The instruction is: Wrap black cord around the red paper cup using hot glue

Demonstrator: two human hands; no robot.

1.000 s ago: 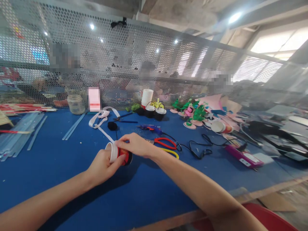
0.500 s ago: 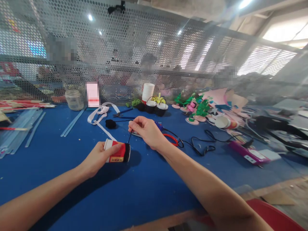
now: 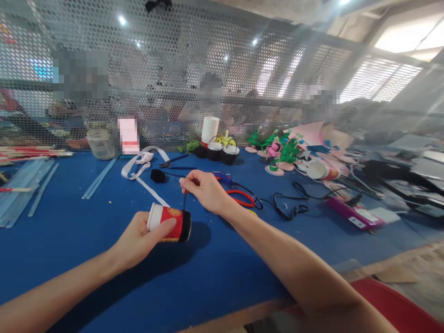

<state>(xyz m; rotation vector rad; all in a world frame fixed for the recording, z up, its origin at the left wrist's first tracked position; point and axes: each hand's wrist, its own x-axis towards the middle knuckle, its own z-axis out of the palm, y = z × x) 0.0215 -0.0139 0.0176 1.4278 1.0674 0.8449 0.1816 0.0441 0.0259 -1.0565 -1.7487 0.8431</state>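
My left hand [image 3: 140,236] is wrapped round a red and white paper cup [image 3: 175,222], tilted on its side above the blue table. Black yarn [image 3: 186,226] covers a band at the cup's right end. In a pinch, my right hand [image 3: 203,189] holds the yarn's strand, which runs up from the cup to the fingertips. Beyond that hand, the strand goes on toward a black yarn ball [image 3: 158,175] on the table. White ribbon [image 3: 152,190] trails from a loose coil down to behind the cup.
Red-handled scissors [image 3: 241,196], pliers [image 3: 169,163] and a corded glue gun [image 3: 225,178] lie beyond my right hand. Two yarn-wrapped cups [image 3: 229,155] stand before stacked cups [image 3: 210,129]. Glue sticks [image 3: 24,189] lie left; a purple power strip [image 3: 354,213] lies right. Behind rises a perforated metal screen [image 3: 243,55].
The cup has rolled a little in my left hand, showing more of its printed emblem. My right hand has shifted slightly, and the strand now hangs more upright. The view has moved slightly.
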